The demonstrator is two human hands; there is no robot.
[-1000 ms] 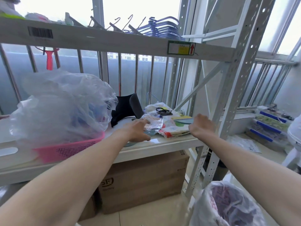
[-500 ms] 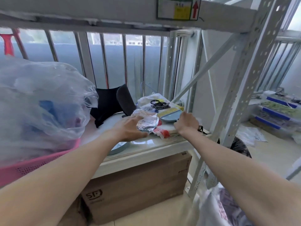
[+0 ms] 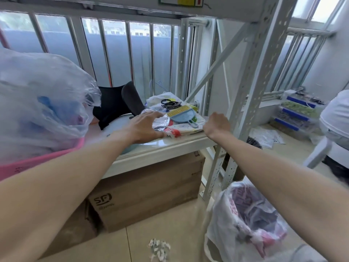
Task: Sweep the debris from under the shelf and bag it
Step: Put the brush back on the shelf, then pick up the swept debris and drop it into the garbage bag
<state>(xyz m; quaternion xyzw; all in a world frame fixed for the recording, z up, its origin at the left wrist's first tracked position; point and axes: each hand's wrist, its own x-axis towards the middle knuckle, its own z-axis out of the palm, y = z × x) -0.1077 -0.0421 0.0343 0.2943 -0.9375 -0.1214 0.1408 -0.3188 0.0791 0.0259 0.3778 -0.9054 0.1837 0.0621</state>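
A small blue dustpan with a yellow brush lies on patterned cloth on the white shelf board. My left hand hovers with fingers spread just left of it, over a crinkled silver foil piece. My right hand is closed into a fist at the cloth's right edge, beside the shelf post; whether it grips the cloth cannot be told. A pile of pale debris scraps lies on the tiled floor in front of the shelf. A white plastic rubbish bag stands open at lower right.
A brown cardboard box fills the space under the shelf. A pink basket holding a large clear plastic bag sits at left. The perforated shelf post stands between my right arm and stacked storage drawers. A person in white sits at far right.
The view has dropped and moved closer, bringing the floor debris and rubbish bag into sight. My right hand shifted right off the dustpan to the cloth's edge; my left stays over the foil.
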